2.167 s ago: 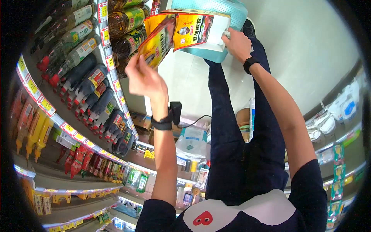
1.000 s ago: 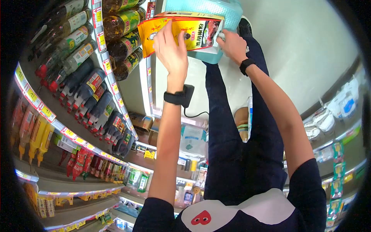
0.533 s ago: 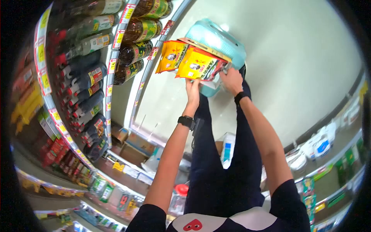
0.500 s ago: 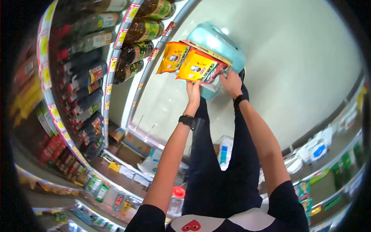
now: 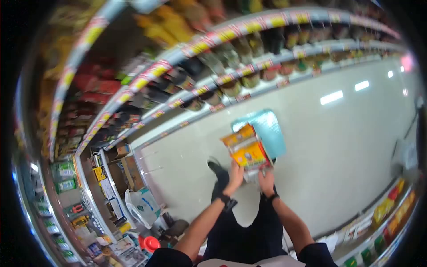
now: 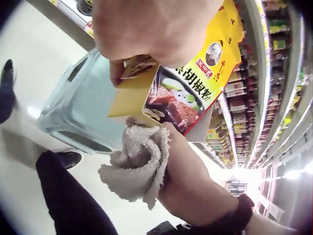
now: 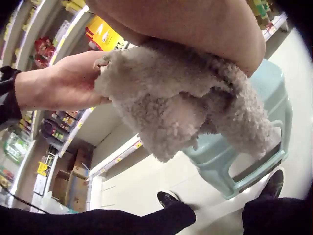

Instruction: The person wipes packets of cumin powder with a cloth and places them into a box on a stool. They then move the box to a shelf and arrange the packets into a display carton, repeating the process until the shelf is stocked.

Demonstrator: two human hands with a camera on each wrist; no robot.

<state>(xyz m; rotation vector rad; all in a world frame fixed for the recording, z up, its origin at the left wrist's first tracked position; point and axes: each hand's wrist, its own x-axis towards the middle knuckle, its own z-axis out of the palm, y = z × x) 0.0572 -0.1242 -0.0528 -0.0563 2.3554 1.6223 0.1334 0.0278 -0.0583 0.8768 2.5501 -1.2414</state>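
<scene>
Yellow-and-red black pepper powder packets (image 5: 248, 155) stand in a display box (image 6: 132, 100) over the blue stool (image 5: 269, 129). My left hand (image 5: 236, 174) grips the packets from the near left side; in the left wrist view the left hand (image 6: 156, 29) covers part of them, its fingertips at the box opening. My right hand (image 5: 267, 181) holds a crumpled grey cloth (image 7: 166, 103) and sits at the box's near end. In the left wrist view the right hand (image 6: 188, 171) has its thumb near the packet (image 6: 195, 83) edge. Its fingers are largely hidden by the cloth.
Shelves with price strips (image 5: 235, 73) and blurred bottles (image 5: 231, 88) run along the far and left sides. Cardboard boxes (image 5: 132, 171) and a white plastic bag (image 5: 142, 207) lie at the left. Pale shiny floor (image 5: 338, 133) surrounds the stool. More goods line the right edge.
The left hand first tilts one packet, then brings it to the others and grips them from below. The head view has swung, bringing the shelf across the top; the right hand stays at the box.
</scene>
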